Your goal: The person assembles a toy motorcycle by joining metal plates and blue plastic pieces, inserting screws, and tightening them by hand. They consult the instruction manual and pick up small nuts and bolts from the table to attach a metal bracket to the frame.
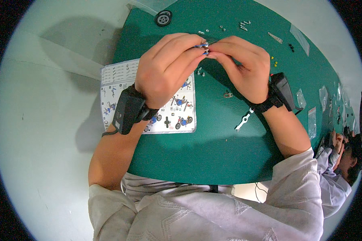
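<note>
My left hand (165, 66) and my right hand (245, 62) meet over the far middle of the green table. Between their fingertips they pinch a small blue and silver metal assembly (206, 47), mostly covered by the fingers. Both hands are closed, thumbs and forefingers pressed together around it. Beneath my left hand and wrist lies a printed instruction sheet (120, 72) with pictures of a model motorcycle. A small white wrench (244, 119) rests beside my right wrist. Left of that wrist is a small metal piece (228, 94).
Black wheels (163, 18) sit at the far edge. Beyond my hands lie loose screws (244, 26) and a perforated metal strip (275, 38). Yellow bits (274, 62), black bits (291, 48) and plastic bags (312, 122) are at the right. Another person (338, 160) works at far right.
</note>
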A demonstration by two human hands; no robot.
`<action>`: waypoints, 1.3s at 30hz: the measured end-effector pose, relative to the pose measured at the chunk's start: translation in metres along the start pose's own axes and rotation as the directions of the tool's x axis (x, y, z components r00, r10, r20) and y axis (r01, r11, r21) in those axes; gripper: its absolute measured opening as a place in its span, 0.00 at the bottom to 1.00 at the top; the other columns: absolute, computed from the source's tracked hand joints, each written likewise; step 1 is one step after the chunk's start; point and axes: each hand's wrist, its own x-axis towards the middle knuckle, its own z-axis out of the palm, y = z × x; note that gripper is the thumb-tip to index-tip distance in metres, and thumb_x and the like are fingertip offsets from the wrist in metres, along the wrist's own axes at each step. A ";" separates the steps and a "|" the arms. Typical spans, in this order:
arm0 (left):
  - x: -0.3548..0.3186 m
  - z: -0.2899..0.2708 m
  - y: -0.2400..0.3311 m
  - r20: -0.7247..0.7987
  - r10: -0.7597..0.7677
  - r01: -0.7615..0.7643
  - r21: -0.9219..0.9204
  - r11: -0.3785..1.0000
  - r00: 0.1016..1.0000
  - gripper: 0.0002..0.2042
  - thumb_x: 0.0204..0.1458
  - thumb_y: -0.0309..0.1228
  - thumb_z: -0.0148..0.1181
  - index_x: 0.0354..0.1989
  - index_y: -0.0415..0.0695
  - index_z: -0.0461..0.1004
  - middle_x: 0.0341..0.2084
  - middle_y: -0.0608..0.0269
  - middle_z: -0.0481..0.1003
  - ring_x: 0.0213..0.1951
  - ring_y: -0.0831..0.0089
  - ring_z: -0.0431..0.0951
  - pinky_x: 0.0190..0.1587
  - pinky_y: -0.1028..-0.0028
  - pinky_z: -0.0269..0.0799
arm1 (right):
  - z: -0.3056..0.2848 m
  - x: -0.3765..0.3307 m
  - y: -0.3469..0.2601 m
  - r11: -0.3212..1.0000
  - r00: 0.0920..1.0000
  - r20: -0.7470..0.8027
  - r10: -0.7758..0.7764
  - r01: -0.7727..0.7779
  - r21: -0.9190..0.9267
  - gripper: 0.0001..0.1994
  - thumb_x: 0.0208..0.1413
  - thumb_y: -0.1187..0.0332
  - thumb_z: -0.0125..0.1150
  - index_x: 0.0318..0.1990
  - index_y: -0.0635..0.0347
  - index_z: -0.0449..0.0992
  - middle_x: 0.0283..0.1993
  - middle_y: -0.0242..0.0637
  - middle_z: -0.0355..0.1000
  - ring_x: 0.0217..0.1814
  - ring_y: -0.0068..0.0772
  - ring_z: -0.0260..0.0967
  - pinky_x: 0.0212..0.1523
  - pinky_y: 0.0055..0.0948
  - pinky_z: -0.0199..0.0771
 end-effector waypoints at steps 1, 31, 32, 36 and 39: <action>0.000 0.000 0.000 -0.004 -0.002 0.002 -0.002 1.000 1.000 0.11 0.47 0.18 0.72 0.40 0.35 0.82 0.43 0.53 0.81 0.45 0.57 0.83 0.48 0.64 0.80 | -0.001 0.000 -0.001 1.000 1.000 -0.005 -0.001 0.001 0.010 0.06 0.53 0.72 0.73 0.39 0.60 0.85 0.35 0.41 0.81 0.32 0.39 0.80 0.31 0.30 0.78; 0.002 -0.006 0.004 0.024 -0.029 0.029 0.007 1.000 0.999 0.11 0.49 0.19 0.71 0.41 0.36 0.82 0.44 0.54 0.81 0.46 0.59 0.83 0.49 0.66 0.80 | 0.001 -0.001 -0.002 0.987 0.995 -0.001 0.102 -0.101 0.125 0.05 0.55 0.71 0.72 0.38 0.61 0.85 0.36 0.41 0.83 0.35 0.40 0.82 0.35 0.31 0.79; 0.002 -0.006 0.004 0.024 -0.029 0.029 0.007 1.000 0.999 0.11 0.49 0.19 0.71 0.41 0.36 0.82 0.44 0.54 0.81 0.46 0.59 0.83 0.49 0.66 0.80 | 0.001 -0.001 -0.002 0.987 0.995 -0.002 0.099 -0.098 0.123 0.05 0.55 0.71 0.72 0.38 0.61 0.85 0.36 0.41 0.83 0.35 0.40 0.81 0.35 0.31 0.79; 0.000 -0.006 0.003 0.027 -0.036 0.037 -0.001 0.999 0.999 0.11 0.49 0.19 0.72 0.41 0.37 0.82 0.44 0.54 0.81 0.46 0.59 0.83 0.49 0.66 0.80 | 0.001 0.000 -0.002 0.993 0.998 0.000 0.060 -0.059 0.098 0.05 0.56 0.71 0.72 0.38 0.60 0.85 0.36 0.41 0.82 0.34 0.40 0.81 0.34 0.31 0.79; 0.000 -0.005 0.003 0.023 -0.039 0.039 -0.008 0.999 0.999 0.11 0.49 0.19 0.72 0.41 0.37 0.82 0.44 0.55 0.81 0.46 0.59 0.83 0.49 0.66 0.80 | -0.002 0.000 -0.002 1.000 1.000 0.011 0.000 0.000 0.027 0.05 0.55 0.70 0.72 0.39 0.59 0.85 0.37 0.40 0.82 0.34 0.41 0.81 0.34 0.31 0.79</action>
